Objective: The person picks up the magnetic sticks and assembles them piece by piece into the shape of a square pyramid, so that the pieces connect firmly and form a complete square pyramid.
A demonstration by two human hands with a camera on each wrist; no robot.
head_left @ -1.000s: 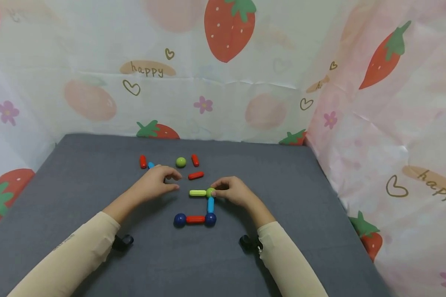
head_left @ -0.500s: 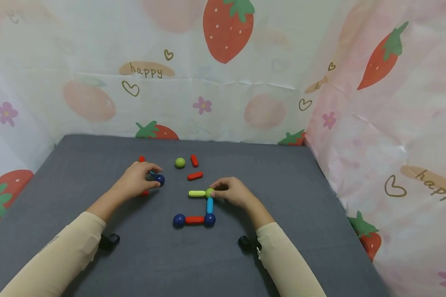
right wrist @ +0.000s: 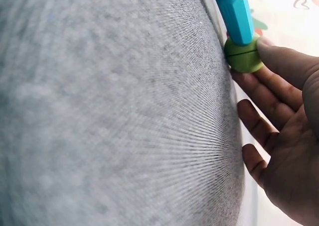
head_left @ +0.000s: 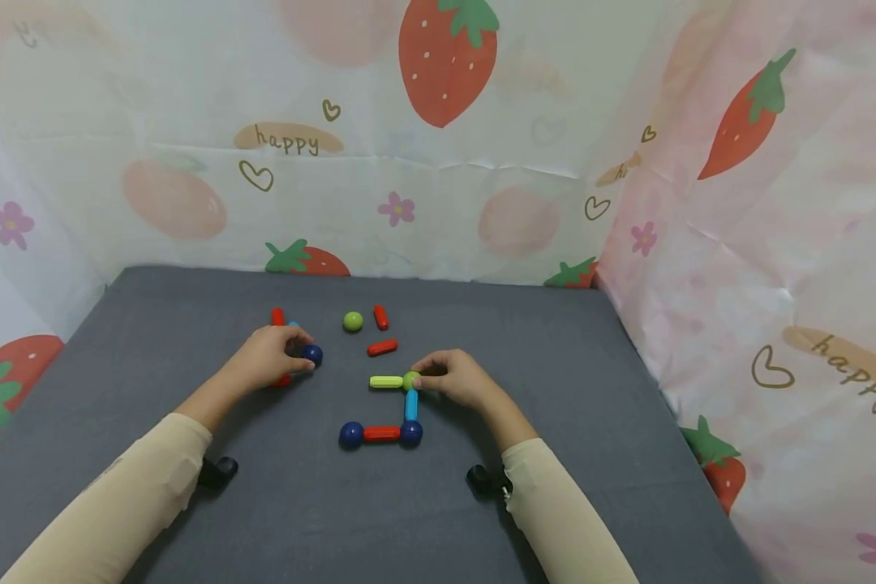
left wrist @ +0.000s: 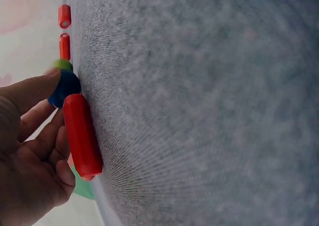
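Observation:
My left hand (head_left: 266, 357) pinches a dark blue ball (head_left: 312, 354) between thumb and fingers at the table's left-middle. Just by that hand lies a red rod (left wrist: 82, 136), mostly covered by it in the head view. With thumb and fingertips my right hand (head_left: 454, 378) holds a green ball (right wrist: 243, 56) at the corner of a joined shape. From this ball a yellow-green rod (head_left: 386, 382) points left and a light blue rod (head_left: 411, 405) runs toward me to another dark blue ball (head_left: 411, 433). A red rod (head_left: 382, 434) links that one to a dark blue ball (head_left: 351, 435).
Beyond the hands lie a loose green ball (head_left: 353, 322) and two red rods, one upright in view (head_left: 381, 317) and one slanted (head_left: 383, 348). Another red rod (head_left: 277, 316) and a partly hidden light blue rod (head_left: 293, 324) sit behind my left hand. Printed cloth (head_left: 438, 186) walls the grey table (head_left: 321, 519).
My left hand has moved left, away from the joined shape, and now has the dark blue ball in its fingertips. The right hand stays on the green ball.

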